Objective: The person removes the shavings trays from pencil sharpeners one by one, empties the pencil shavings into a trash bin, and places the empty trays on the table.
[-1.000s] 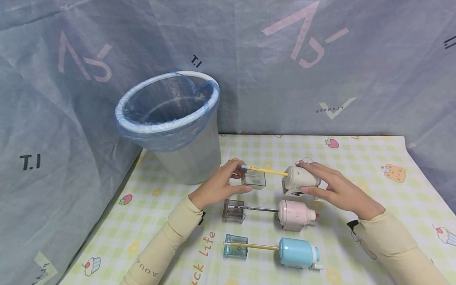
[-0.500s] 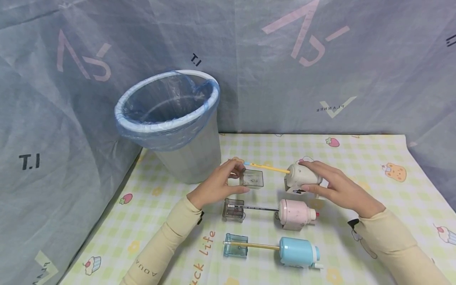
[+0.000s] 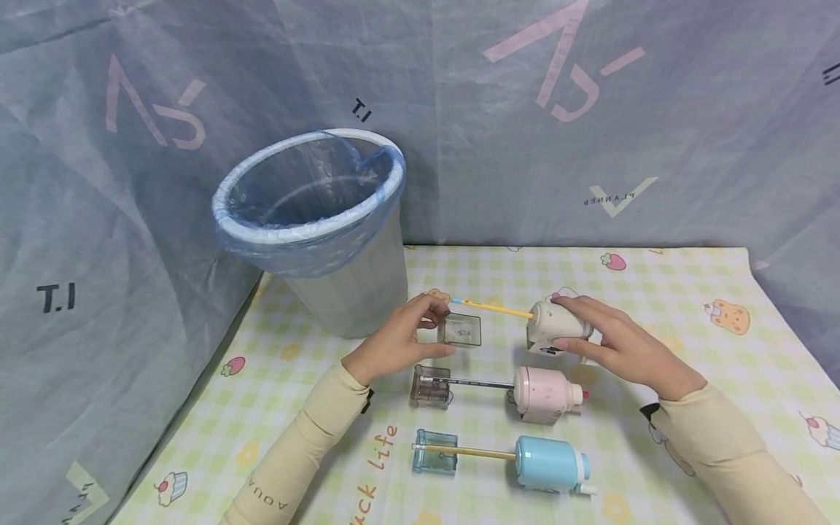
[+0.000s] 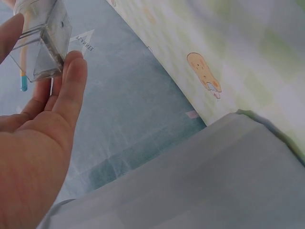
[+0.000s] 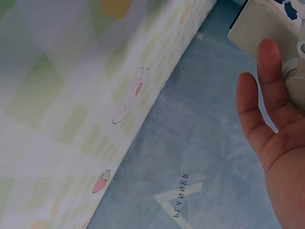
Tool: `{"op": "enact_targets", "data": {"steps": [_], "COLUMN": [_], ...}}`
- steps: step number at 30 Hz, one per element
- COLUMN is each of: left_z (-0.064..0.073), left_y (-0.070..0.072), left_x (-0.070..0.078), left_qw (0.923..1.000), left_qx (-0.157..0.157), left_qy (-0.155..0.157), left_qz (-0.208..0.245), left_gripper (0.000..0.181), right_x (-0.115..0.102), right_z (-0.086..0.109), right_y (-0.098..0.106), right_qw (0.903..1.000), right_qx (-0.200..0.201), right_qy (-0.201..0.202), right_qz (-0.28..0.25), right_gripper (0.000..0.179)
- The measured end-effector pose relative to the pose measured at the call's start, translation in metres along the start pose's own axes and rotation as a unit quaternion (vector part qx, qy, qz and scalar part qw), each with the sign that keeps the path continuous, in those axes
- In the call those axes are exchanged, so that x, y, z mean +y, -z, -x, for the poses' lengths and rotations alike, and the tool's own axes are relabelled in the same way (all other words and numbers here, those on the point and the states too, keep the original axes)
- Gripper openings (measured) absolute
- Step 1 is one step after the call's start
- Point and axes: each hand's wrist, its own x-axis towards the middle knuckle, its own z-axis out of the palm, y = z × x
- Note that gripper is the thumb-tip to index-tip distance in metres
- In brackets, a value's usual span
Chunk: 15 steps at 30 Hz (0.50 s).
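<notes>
In the head view my left hand (image 3: pixel 397 341) pinches a clear shavings drawer (image 3: pixel 463 332) between thumb and fingers, with small dark bits inside it. The left wrist view shows the same drawer (image 4: pixel 46 45) above the fingertips. My right hand (image 3: pixel 620 348) grips a white pencil sharpener (image 3: pixel 550 322), raised over the cloth. From its front a yellow pencil (image 3: pixel 495 309) with a blue end sticks out to the left, behind the drawer. Part of the sharpener (image 5: pixel 271 28) shows beside my right fingers in the right wrist view.
Nearer me stand a pink sharpener (image 3: pixel 541 390) holding a black pencil (image 3: pixel 475 383) and a blue sharpener (image 3: pixel 546 461) holding a yellowish pencil (image 3: pixel 485 453). A smoky drawer (image 3: pixel 420 397) and blue drawer (image 3: pixel 436 465) lie left of them. A bag-lined bin (image 3: pixel 354 302) stands back left.
My left hand has drawn the clear drawer slightly left. The white sharpener has shifted a little right, so the gap between them is wider. The pink and blue sharpeners stay put.
</notes>
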Motion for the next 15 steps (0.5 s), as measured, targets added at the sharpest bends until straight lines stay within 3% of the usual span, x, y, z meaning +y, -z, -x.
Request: {"op": "enact_targets", "data": {"steps": [15], "left_z": [0.0017], "left_y": [0.0033], "left_x": [-0.0011], "left_qw": [1.0], "left_qx": [0.004], "left_qy": [0.006], "left_qz": [0.004], "left_gripper": [0.051], "right_x": [0.0058], "right_z": [-0.0023], "right_y": [-0.0086], "right_qw": [1.0], "right_qx": [-0.007], "right_qy": [-0.003], "right_qz": [0.0], "right_gripper": [0.06]}}
